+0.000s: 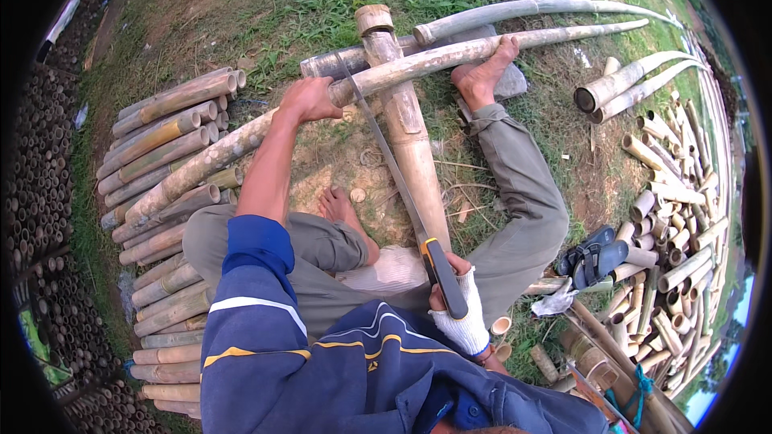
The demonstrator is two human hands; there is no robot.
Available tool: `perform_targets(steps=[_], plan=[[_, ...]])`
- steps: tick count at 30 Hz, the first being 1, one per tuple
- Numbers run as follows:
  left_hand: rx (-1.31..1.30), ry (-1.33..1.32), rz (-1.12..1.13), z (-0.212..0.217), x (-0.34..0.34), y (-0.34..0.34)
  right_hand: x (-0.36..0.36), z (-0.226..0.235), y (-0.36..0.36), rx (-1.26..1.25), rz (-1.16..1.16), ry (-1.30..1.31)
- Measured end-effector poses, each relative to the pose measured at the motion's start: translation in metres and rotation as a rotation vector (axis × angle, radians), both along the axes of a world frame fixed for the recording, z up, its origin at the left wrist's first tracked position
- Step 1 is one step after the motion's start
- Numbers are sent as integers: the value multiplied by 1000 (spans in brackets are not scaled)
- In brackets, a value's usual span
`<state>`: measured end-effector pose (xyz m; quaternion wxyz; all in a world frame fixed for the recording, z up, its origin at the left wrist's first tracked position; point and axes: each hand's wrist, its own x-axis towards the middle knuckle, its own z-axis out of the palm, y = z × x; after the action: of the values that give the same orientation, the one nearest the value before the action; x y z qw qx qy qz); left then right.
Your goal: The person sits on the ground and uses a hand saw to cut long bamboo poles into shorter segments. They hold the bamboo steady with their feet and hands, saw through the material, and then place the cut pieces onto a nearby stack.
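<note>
A long mottled bamboo pole point(241, 134) lies slantwise across a thick upright-notched bamboo support point(422, 185). My left hand point(308, 101) is closed over the pole, left of the support. In my right hand point(468, 309), wearing a white fingerless-looking glove, is the black and yellow handle of a handsaw point(396, 167). Its long blade runs up and away to the pole, crossing it just right of my left hand. How deep the teeth sit in the bamboo cannot be made out. My bare foot point(488, 72) presses on the pole right of the support.
Cut bamboo lengths point(173, 307) are stacked on the left. Many short pieces point(675, 233) lie heaped at right, beside dark sandals point(593, 259). Longer poles point(547, 6) rest on the grass beyond. A second white glove point(386, 269) lies between my legs.
</note>
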<state>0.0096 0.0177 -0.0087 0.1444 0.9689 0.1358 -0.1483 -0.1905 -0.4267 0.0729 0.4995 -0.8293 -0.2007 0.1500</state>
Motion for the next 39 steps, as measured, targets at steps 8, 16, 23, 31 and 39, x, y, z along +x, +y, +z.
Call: perform_targets(steps=[8, 16, 23, 31, 39], plan=[[19, -7, 40, 4, -6, -5, 162, -67, 182, 326, 35, -83], [-64, -23, -28, 0, -5, 5, 52, -34, 56, 111, 21, 56], [28, -55, 27, -3, -10, -1, 58, -14, 54, 44, 20, 96], [-21, -108, -39, 5, -17, -7, 179, -91, 187, 337, 79, -262], [-16, -52, -28, 0, -9, -1, -6, 0, -7, 18, -16, 71]])
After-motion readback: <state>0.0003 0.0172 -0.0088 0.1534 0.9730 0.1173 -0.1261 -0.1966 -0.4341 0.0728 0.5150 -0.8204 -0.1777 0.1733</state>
